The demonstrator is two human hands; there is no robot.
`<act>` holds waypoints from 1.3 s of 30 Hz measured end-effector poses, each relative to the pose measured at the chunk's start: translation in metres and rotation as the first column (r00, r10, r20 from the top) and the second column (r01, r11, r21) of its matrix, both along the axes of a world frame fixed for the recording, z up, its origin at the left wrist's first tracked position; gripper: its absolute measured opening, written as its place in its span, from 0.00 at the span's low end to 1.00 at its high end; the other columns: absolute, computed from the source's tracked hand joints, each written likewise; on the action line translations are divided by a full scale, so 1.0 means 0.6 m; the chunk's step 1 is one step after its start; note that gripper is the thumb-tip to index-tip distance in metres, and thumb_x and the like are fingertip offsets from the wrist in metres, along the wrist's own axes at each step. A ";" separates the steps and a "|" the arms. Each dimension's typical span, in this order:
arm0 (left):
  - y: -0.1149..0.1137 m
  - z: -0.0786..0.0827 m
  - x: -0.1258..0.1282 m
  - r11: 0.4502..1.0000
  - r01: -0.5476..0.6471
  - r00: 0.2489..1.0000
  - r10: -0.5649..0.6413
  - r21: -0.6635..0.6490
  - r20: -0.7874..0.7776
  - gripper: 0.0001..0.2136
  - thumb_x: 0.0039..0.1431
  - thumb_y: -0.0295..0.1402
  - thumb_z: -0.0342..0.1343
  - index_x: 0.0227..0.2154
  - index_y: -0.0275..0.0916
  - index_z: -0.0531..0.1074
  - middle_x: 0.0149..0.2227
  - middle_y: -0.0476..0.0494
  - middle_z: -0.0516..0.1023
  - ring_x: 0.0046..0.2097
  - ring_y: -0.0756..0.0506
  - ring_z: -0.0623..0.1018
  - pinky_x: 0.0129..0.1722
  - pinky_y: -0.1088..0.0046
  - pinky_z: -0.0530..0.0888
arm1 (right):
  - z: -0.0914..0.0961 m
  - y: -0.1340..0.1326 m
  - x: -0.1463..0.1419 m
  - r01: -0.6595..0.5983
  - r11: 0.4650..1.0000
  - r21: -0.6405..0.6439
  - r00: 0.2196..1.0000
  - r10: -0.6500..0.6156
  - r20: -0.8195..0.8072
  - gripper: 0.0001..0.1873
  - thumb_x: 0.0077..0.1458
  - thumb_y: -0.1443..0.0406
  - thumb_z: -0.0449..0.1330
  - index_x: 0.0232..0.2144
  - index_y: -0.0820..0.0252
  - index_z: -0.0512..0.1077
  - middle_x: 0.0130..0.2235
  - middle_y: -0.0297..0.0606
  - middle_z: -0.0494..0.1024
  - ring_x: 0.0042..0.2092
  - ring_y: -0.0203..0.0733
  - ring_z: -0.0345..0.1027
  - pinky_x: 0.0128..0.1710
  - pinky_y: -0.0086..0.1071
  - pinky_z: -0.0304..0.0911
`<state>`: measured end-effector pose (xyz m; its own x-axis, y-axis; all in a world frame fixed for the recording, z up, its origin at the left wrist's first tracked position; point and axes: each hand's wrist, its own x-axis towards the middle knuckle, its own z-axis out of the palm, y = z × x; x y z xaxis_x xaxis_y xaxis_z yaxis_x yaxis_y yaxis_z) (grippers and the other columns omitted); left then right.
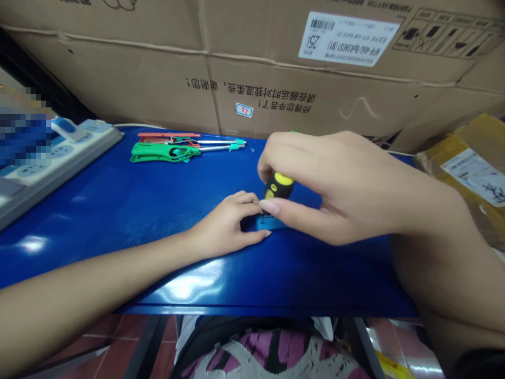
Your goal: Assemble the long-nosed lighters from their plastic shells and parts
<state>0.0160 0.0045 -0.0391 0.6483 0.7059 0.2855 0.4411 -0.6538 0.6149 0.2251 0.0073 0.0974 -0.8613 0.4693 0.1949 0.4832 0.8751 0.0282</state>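
In my right hand point(335, 184) is a short screwdriver with a black and yellow handle point(278, 188), gripped between thumb and fingers. The screwdriver points down, and its thin shaft meets a light-blue plastic piece point(270, 223) on the table. My left hand point(226, 223) pinches the left end of that blue piece, with the thumb on the near side and the fingers on the far side. Most of the blue piece is hidden by my hands. Further back lie a green long-necked lighter point(158, 153) and a red long-necked lighter point(169, 138), side by side.
The glossy blue table point(118, 210) ends at a near edge above my lap. A large cardboard sheet point(158, 79) stands along the back. At the left is a white power strip point(59, 158) with a plug in it. A taped carton point(465, 173) sits at the right.
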 end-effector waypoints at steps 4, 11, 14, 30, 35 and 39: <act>0.001 -0.002 -0.002 1.000 0.018 1.000 -0.018 0.003 0.007 0.10 0.60 0.37 0.63 0.42 0.39 0.78 0.37 0.45 0.77 0.41 0.42 0.76 0.46 0.63 0.73 | -0.001 -0.002 0.003 -0.031 0.998 -0.056 0.999 0.030 -0.027 0.12 0.68 0.60 0.49 0.41 0.60 0.68 0.41 0.39 0.74 0.35 0.38 0.64 0.31 0.31 0.53; -0.002 -0.001 0.000 0.999 -0.011 1.000 0.011 -0.035 -0.007 0.11 0.60 0.38 0.64 0.41 0.38 0.78 0.39 0.44 0.78 0.43 0.42 0.77 0.46 0.64 0.74 | -0.005 0.003 0.003 -0.010 1.000 0.000 0.997 0.010 -0.082 0.16 0.66 0.55 0.54 0.32 0.59 0.67 0.30 0.34 0.70 0.28 0.35 0.58 0.28 0.32 0.46; -0.003 0.001 0.001 0.999 -0.028 1.000 0.028 -0.024 -0.007 0.12 0.59 0.37 0.65 0.43 0.37 0.78 0.40 0.44 0.77 0.43 0.42 0.77 0.46 0.64 0.74 | -0.006 0.005 0.003 -0.002 0.999 0.052 0.995 0.007 -0.104 0.20 0.65 0.52 0.55 0.27 0.58 0.68 0.26 0.32 0.67 0.26 0.34 0.56 0.27 0.33 0.43; -0.004 -0.001 0.001 0.997 -0.033 0.999 0.035 0.068 -0.041 0.11 0.60 0.40 0.64 0.40 0.38 0.78 0.39 0.45 0.77 0.44 0.41 0.77 0.48 0.62 0.74 | -0.014 0.009 -0.002 -0.130 0.991 -0.011 0.984 0.128 -0.126 0.17 0.71 0.55 0.49 0.42 0.57 0.74 0.39 0.36 0.77 0.38 0.40 0.72 0.33 0.31 0.61; -0.005 -0.004 -0.001 0.998 -0.011 1.000 0.012 0.055 -0.013 0.13 0.61 0.38 0.64 0.46 0.40 0.78 0.42 0.43 0.78 0.46 0.40 0.77 0.49 0.59 0.74 | -0.006 0.005 0.007 -0.128 0.981 -0.143 0.985 0.110 -0.130 0.13 0.66 0.64 0.53 0.49 0.55 0.72 0.44 0.36 0.79 0.40 0.41 0.73 0.36 0.33 0.63; -0.005 -0.004 -0.001 0.999 -0.009 1.000 0.010 0.042 -0.021 0.13 0.61 0.38 0.64 0.46 0.40 0.78 0.43 0.42 0.78 0.47 0.40 0.77 0.51 0.58 0.73 | -0.002 0.008 0.012 -0.099 0.987 -0.125 0.988 0.082 -0.133 0.10 0.63 0.64 0.55 0.45 0.55 0.73 0.36 0.33 0.78 0.34 0.39 0.72 0.34 0.32 0.60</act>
